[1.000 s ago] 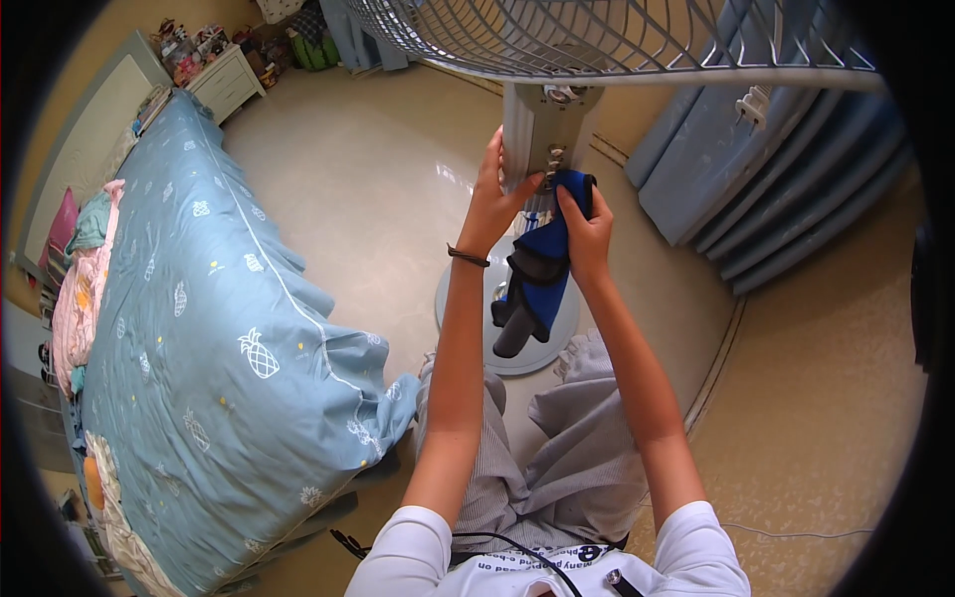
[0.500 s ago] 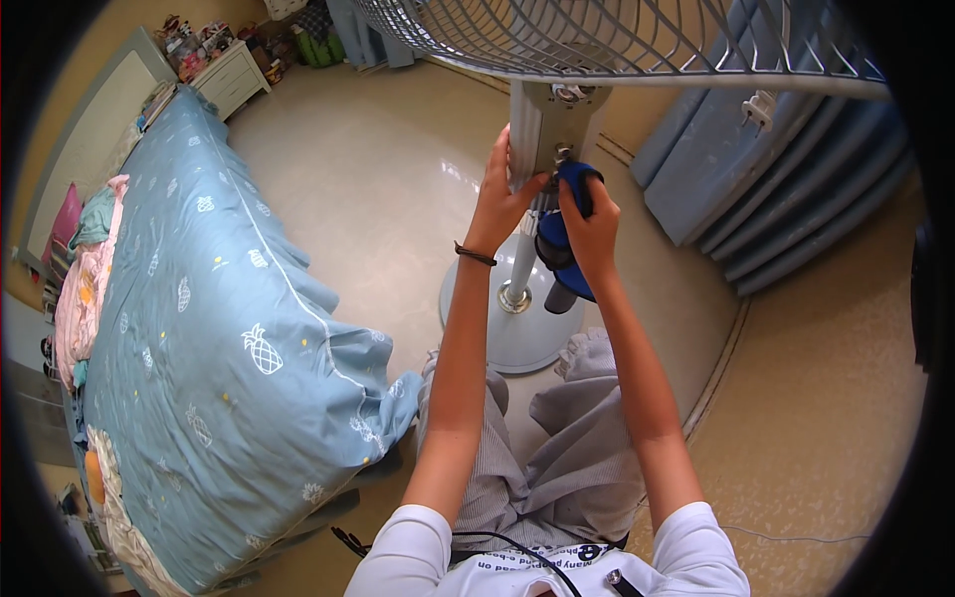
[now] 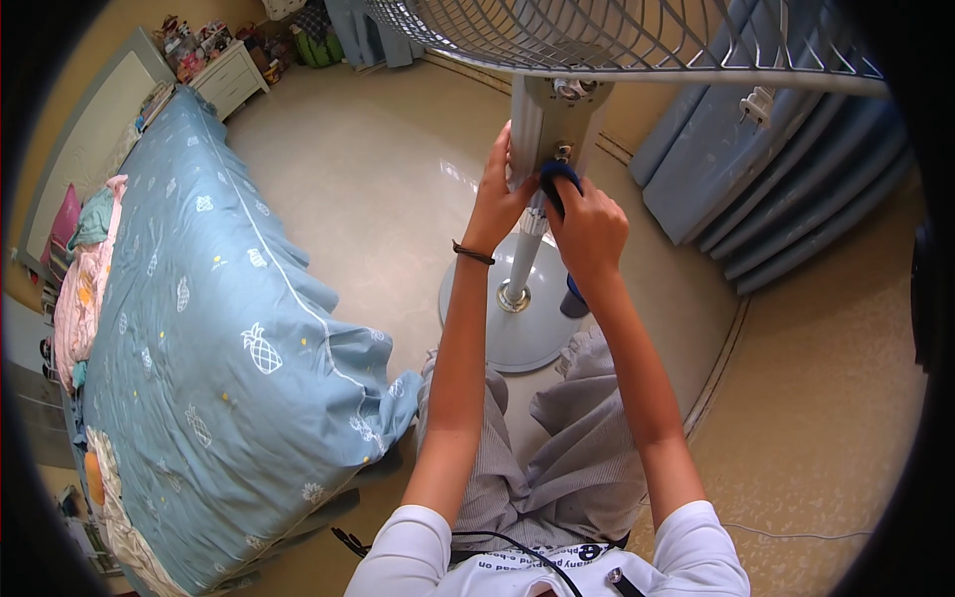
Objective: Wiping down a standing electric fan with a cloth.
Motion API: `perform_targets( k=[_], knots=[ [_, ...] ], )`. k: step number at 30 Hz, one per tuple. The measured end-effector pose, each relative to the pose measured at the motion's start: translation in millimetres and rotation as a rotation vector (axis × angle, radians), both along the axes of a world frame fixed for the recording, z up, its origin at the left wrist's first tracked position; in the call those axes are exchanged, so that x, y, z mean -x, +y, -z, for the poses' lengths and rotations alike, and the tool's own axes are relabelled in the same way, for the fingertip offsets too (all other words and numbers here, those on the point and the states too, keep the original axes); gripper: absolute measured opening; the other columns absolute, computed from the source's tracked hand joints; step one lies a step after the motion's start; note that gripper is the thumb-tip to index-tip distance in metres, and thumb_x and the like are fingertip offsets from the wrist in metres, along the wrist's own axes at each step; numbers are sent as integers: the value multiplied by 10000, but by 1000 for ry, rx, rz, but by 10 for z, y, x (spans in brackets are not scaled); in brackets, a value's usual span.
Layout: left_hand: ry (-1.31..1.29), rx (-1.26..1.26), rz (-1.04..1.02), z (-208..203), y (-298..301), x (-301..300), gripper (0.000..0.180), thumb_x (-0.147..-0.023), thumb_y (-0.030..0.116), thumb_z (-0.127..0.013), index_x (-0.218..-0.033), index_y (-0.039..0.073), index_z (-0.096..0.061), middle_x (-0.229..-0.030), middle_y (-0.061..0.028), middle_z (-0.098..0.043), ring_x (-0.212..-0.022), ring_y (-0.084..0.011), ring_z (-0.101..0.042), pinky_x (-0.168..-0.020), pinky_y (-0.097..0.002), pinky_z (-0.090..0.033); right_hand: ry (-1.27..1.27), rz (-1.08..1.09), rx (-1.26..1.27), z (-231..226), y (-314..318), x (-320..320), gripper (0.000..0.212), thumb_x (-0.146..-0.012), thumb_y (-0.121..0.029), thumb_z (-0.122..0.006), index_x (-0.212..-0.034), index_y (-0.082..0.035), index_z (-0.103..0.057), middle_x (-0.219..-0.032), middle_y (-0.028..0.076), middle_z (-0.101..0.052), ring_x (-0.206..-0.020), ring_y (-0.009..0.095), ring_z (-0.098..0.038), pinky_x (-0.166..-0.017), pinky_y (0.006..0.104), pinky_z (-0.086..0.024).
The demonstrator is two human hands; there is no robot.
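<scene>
the left hand (image 3: 502, 199) is clasping the side of the silver-grey column (image 3: 542, 124) of a wire-caged pedestal fan (image 3: 524, 264). the right hand (image 3: 591, 227) is grasping a blue-and-black fabric cloth (image 3: 562, 176) at the column's lower front.

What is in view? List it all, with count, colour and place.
Pedestal fan: 1, grey, top to centre
Fabric item: 1, blue and black, in right hand, partly hidden
Curtains: at least 2, blue, right and top
Power plug: 1, white, upper right
Pineapple-print bedspread: 1, light blue and white, left
Headboard: 1, pale, upper left
Drawer unit: 1, white, upper left
Toys: several, mixed, on drawer unit
Cushion: 1, pink, far left
Cable: 1, white, lower right
T-shirt: 1, white, bottom
Trousers: 1 pair, grey, lower centre
Wristband: 1, dark, left wrist
Hands: 2, bare, at the fan
</scene>
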State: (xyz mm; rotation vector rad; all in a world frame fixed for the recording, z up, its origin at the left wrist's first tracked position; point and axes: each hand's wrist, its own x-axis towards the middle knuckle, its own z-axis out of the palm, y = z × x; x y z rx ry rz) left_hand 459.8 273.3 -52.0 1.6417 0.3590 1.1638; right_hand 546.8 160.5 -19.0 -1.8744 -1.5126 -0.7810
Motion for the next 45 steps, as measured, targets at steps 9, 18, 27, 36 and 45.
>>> perform_targets(
  k=[9, 18, 27, 36, 45],
  knots=[
    [35, -35, -39, 16, -8, -25, 752, -797, 40, -644, -1424, 36, -227, -1365, -171, -392, -1183, -259, -444, -987, -340, -363, -65, -26, -83, 85, 34, -72, 199, -682, -195, -705, -859, -145, -629, -690, 51, -551, -601, 235, -564, -542, 344, -454],
    [46, -14, -13, -17, -25, 0, 821, -786, 82, -681, -1437, 40, -182, -1372, -185, -387, -1236, -277, -412, -1000, -345, -351, 457, -267, -169, 347, -132, -434, 190, -743, -141, -682, -885, -30, -621, -695, 154, -594, -601, 333, -582, -551, 366, -464],
    [89, -114, -51, 9, 8, -22, 831, -800, 141, -704, -1433, 52, -173, -1343, -150, -431, -1202, -257, -459, -908, -383, -456, 998, -489, -139, 408, -21, -354, 226, -820, -168, -662, -923, 16, -581, -705, 73, -564, -625, 115, -493, -584, 269, -431],
    [93, -114, -67, 13, 6, -14, 827, -799, 119, -700, -1433, 53, -174, -1339, -148, -434, -1197, -255, -464, -900, -379, -459, 1069, -497, -131, 267, 19, -256, 218, -816, -156, -647, -918, 20, -569, -726, 42, -550, -664, 103, -480, -607, 249, -423],
    [106, -115, -64, 21, 16, 7, 817, -800, 102, -693, -1432, 60, -176, -1336, -133, -443, -1191, -237, -465, -901, -369, -452, 696, -294, -34, 266, -53, -240, 182, -769, -157, -665, -856, -14, -597, -719, 123, -600, -578, 287, -564, -557, 331, -461]
  ],
)
